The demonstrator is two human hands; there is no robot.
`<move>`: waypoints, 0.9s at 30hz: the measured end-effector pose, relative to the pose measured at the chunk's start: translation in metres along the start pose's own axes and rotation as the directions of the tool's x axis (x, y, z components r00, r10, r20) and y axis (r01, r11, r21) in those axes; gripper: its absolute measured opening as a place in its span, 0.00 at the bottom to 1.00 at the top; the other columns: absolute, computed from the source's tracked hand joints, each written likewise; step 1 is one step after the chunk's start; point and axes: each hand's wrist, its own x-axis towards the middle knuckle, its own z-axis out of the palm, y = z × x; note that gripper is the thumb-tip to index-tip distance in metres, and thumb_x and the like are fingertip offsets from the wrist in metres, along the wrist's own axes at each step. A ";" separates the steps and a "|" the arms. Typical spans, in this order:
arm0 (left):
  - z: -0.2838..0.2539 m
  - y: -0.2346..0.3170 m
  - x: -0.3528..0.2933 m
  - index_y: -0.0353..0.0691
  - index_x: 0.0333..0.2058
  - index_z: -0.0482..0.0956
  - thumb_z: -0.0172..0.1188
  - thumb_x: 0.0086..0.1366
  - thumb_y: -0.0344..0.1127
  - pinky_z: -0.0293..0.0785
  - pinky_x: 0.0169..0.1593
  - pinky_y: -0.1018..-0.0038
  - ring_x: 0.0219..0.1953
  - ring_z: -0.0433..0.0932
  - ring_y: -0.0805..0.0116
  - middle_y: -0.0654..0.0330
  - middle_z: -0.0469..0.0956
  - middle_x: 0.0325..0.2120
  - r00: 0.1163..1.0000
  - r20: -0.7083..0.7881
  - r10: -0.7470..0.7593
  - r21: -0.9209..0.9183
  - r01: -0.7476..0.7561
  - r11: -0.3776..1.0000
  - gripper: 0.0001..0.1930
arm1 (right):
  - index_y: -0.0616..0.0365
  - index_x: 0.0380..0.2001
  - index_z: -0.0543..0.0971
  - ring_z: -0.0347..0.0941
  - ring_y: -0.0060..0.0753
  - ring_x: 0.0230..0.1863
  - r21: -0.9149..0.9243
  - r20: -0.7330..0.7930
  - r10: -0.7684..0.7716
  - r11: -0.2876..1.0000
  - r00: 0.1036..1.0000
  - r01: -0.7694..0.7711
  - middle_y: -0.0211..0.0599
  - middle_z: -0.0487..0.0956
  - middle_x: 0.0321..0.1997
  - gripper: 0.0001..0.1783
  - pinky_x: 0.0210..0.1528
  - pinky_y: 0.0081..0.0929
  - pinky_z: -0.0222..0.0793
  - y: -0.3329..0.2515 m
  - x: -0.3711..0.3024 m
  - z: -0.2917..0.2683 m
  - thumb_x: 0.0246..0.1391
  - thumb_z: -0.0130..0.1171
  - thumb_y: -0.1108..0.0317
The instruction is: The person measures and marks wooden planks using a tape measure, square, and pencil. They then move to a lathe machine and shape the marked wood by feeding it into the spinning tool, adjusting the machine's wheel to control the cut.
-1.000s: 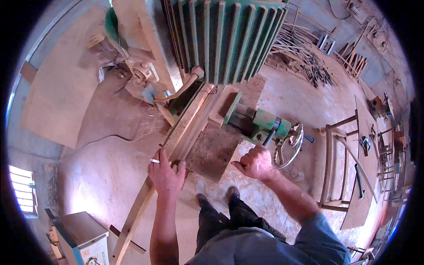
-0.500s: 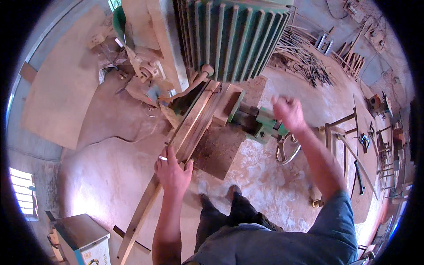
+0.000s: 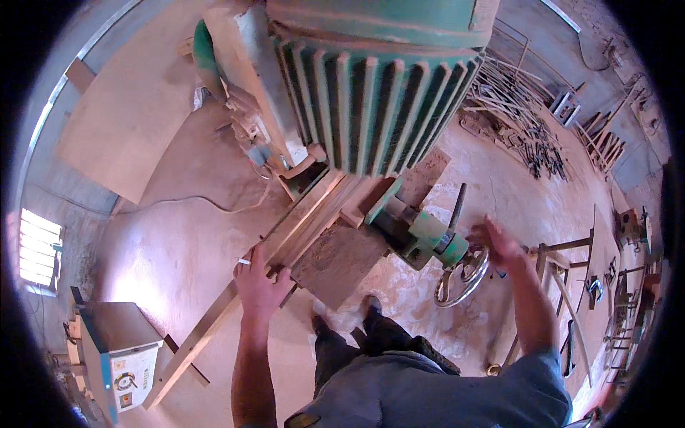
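Observation:
A long wooden beam [image 3: 193, 346] runs diagonally under a green ribbed motor [image 3: 371, 100]. My left hand [image 3: 260, 285] grips the beam at mid-length, fingers over its far side and thumb on the near side. A small white thing [image 3: 245, 262] shows at its fingers; I cannot tell what it is. More wooden strips [image 3: 300, 239] lie along the beam, beside a green clamp [image 3: 414, 232]. My right hand [image 3: 499, 246] is just right of the clamp's shiny handwheel [image 3: 464, 282], fingers apart and holding nothing. Above the wheel a dark lever [image 3: 458, 207] sticks up.
A control box [image 3: 125, 357] with a dial stands at lower left. A large tan board [image 3: 135, 107] leans at upper left, and a cable [image 3: 193, 200] crosses the floor. Several wood strips [image 3: 521, 121] are heaped at far right, near a wooden frame [image 3: 560, 257].
My right hand has come off the clamp lever and moved down and right to beside the handwheel, its fingers opening. My left hand stays on the beam. The whole view has shifted.

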 end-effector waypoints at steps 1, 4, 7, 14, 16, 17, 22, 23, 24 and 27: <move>0.002 0.000 -0.001 0.35 0.58 0.66 0.70 0.48 0.40 0.63 0.58 0.50 0.54 0.71 0.45 0.45 0.73 0.53 1.000 -0.015 0.008 0.004 -0.008 1.000 0.38 | 0.58 0.56 0.67 0.78 0.49 0.38 0.101 0.092 0.114 0.987 0.989 -0.123 0.48 0.77 0.43 0.34 0.40 0.56 0.77 0.004 -0.016 0.003 0.64 0.45 0.37; 0.011 -0.005 0.000 0.35 0.58 0.66 0.69 0.48 0.41 0.62 0.59 0.50 0.55 0.71 0.45 0.45 0.73 0.54 0.999 -0.042 0.029 0.004 -0.028 1.000 0.38 | 0.57 0.56 0.67 0.76 0.51 0.45 0.293 0.285 0.221 0.906 0.933 -0.304 0.48 0.77 0.47 0.32 0.51 0.60 0.72 0.012 -0.051 0.022 0.65 0.46 0.40; 0.010 0.000 0.001 0.35 0.59 0.66 0.69 0.50 0.41 0.62 0.60 0.51 0.57 0.70 0.46 0.45 0.72 0.55 1.000 -0.026 0.012 0.003 -0.012 1.000 0.38 | 0.59 0.54 0.70 0.74 0.50 0.51 -0.085 0.209 -0.218 0.967 0.953 0.240 0.47 0.76 0.50 0.27 0.57 0.52 0.68 0.018 -0.061 0.018 0.66 0.47 0.46; 0.008 0.000 0.000 0.35 0.60 0.66 0.68 0.52 0.41 0.61 0.61 0.53 0.58 0.70 0.47 0.46 0.72 0.56 1.000 -0.008 -0.015 -0.001 0.015 1.000 0.37 | 0.66 0.48 0.73 0.70 0.33 0.50 -0.009 -0.130 -0.198 0.980 0.972 0.199 0.41 0.75 0.46 0.23 0.55 0.32 0.66 0.028 -0.050 0.021 0.52 0.65 0.64; 0.009 -0.001 0.001 0.35 0.60 0.66 0.68 0.52 0.41 0.61 0.61 0.54 0.58 0.70 0.47 0.46 0.72 0.56 1.000 -0.019 -0.009 -0.019 0.008 1.000 0.38 | 0.65 0.48 0.74 0.71 0.33 0.48 -0.516 0.012 -0.564 0.704 0.826 0.488 0.36 0.76 0.44 0.22 0.54 0.32 0.66 0.040 -0.058 0.017 0.58 0.59 0.58; 0.008 -0.001 0.001 0.35 0.60 0.66 0.68 0.52 0.41 0.61 0.61 0.54 0.58 0.70 0.47 0.46 0.72 0.56 1.000 -0.020 -0.009 -0.021 0.008 1.000 0.38 | 0.65 0.48 0.74 0.72 0.32 0.47 -0.692 0.159 -0.678 0.442 0.718 0.570 0.33 0.77 0.43 0.22 0.53 0.31 0.67 0.036 -0.065 0.022 0.61 0.57 0.55; 0.013 -0.006 -0.002 0.35 0.60 0.66 0.68 0.52 0.41 0.61 0.61 0.54 0.57 0.70 0.46 0.46 0.72 0.55 1.000 -0.024 0.006 -0.013 -0.006 1.000 0.38 | 0.66 0.51 0.72 0.75 0.38 0.44 -0.353 -0.095 -0.554 0.795 0.827 0.492 0.43 0.79 0.42 0.29 0.51 0.36 0.70 -0.027 -0.032 0.039 0.60 0.59 0.49; 0.012 -0.006 -0.001 0.35 0.60 0.66 0.68 0.51 0.41 0.61 0.61 0.54 0.56 0.70 0.46 0.46 0.72 0.55 1.000 -0.026 0.008 -0.013 -0.009 1.000 0.37 | 0.67 0.53 0.72 0.76 0.40 0.44 -0.244 -0.159 -0.480 0.866 0.863 0.436 0.46 0.79 0.43 0.31 0.51 0.39 0.71 -0.038 0.000 0.039 0.60 0.59 0.48; 0.012 -0.004 0.000 0.35 0.60 0.66 0.67 0.51 0.41 0.62 0.60 0.53 0.56 0.70 0.46 0.46 0.73 0.54 0.999 -0.028 0.017 -0.028 -0.018 0.999 0.37 | 0.66 0.52 0.72 0.76 0.41 0.42 -0.061 -0.179 -0.295 0.955 0.938 0.289 0.46 0.79 0.42 0.31 0.48 0.40 0.72 -0.045 0.034 0.028 0.61 0.57 0.47; 0.007 -0.004 0.001 0.35 0.59 0.66 0.67 0.51 0.41 0.62 0.60 0.53 0.55 0.71 0.46 0.46 0.73 0.53 0.998 -0.046 0.034 -0.047 -0.036 0.998 0.37 | 0.62 0.46 0.73 0.76 0.37 0.34 0.285 -0.198 -0.029 0.955 0.980 0.086 0.43 0.79 0.36 0.27 0.37 0.37 0.73 -0.080 0.076 0.056 0.64 0.53 0.46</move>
